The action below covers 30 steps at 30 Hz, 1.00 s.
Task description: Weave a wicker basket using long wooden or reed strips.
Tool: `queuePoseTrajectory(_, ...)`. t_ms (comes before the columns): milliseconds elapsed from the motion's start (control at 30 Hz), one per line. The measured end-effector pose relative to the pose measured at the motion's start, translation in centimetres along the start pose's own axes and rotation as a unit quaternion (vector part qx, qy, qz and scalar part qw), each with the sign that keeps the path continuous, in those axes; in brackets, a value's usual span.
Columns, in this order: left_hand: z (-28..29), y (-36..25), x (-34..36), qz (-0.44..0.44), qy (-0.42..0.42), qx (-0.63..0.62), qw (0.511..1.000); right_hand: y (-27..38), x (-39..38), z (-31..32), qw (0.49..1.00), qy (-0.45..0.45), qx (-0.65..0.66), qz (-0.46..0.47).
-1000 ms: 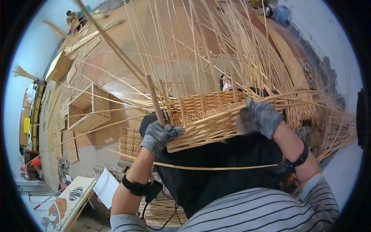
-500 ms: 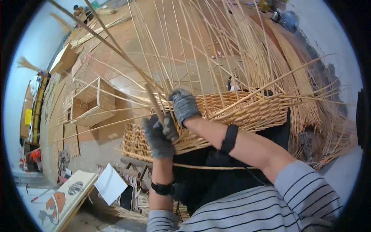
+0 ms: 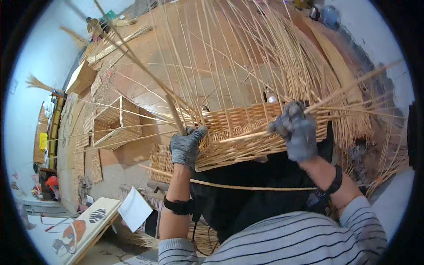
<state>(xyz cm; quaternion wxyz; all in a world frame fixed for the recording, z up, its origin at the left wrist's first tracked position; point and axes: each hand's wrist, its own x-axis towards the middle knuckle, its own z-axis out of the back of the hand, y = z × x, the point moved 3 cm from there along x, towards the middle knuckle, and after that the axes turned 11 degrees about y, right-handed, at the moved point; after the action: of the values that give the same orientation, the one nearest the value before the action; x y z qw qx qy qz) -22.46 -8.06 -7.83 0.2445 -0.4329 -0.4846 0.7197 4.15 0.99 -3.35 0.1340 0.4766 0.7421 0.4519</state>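
Clock read from the seated worker, 12 straight ahead. From where I stand, the wicker basket rests on the worker's dark-clad lap, its long axis slanting from about 8:30 to 2:30. The left hand, gloved, is closed around its near-left corner, at the foot of a thick stick leaning toward 11; the basket's length runs off from this grip toward 3. The right hand, also gloved, lies over the near rim toward the other end, just short of 3 from the left, and is the nearer to that end. Its fingers are curled but blurred; a blurred rod runs from beside it out to 2, and whether it is held I cannot tell. Key relation, in my judgement: the stretch of near rim between the two hands, with the rod angled away from it. In the way: upright rods fanning toward 12 from the far side, and loose ends trailing to 9 and 10. Around: a wicker box on the floor at 9 to 10 from the left hand, a woven panel at 8, a paper sheet near 7.
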Motion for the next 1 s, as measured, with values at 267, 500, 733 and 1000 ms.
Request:
queuePoseTrajectory(267, 0.2, -1.6, 0.1, 0.031, 0.031, 0.082, 0.996, -3.9, 2.9, 3.6, 0.984, -0.146, 0.086, -0.061)
queuePoseTrajectory(500, -7.1, -11.9, 0.2, -0.487, -0.053, 0.697, 0.524, -4.9, 2.5, 3.9, 0.982, -0.114, 0.141, -0.045)
queuePoseTrajectory(733, -6.7, -11.0, 1.8, -0.398, -0.192, 0.703, 0.557, -4.9, 3.0, 3.7, 0.978, -0.161, 0.115, -0.065)
queuePoseTrajectory(1000, -7.9, -4.5, -0.5, -0.093, 0.319, 0.382, 0.863, -1.7, 0.4, 6.6, 0.973, -0.215, -0.077, -0.006)
